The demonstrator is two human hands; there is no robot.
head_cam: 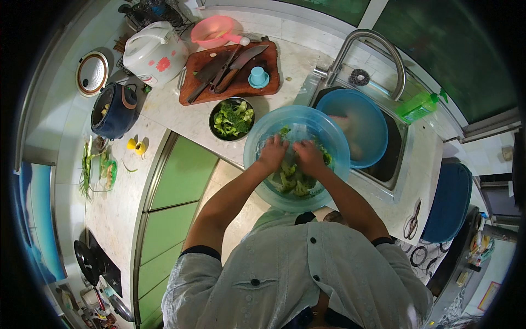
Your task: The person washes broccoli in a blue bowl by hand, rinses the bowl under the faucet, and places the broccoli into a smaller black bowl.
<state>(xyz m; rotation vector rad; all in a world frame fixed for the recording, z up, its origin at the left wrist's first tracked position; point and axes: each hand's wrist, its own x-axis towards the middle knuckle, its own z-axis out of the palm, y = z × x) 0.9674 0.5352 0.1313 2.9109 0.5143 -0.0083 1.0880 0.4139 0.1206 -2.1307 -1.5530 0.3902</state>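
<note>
A translucent blue plastic basin (254, 183) stands in front of me, partly over the counter's front edge beside the sink. Broccoli florets (289, 183) lie in water inside it, mostly towards the near side. Both my hands reach down into this basin. My left hand (274, 153) is at its left-centre, close to a small floret. Across from it, my right hand (309, 157) is beside green florets along the right wall. Fingertips of both hands are partly lost in the water, so any grip is hidden. A steel bowl (215, 134) of cut broccoli sits to the left.
A blue basin of cloudy water (374, 135) rests in the sink (396, 174) under the faucet (349, 43). Knives (248, 57) and a light-blue cup (258, 76) lie on the wooden cutting board (189, 88). Scissors (412, 222) are at right; a rice cooker (154, 55) stands at left.
</note>
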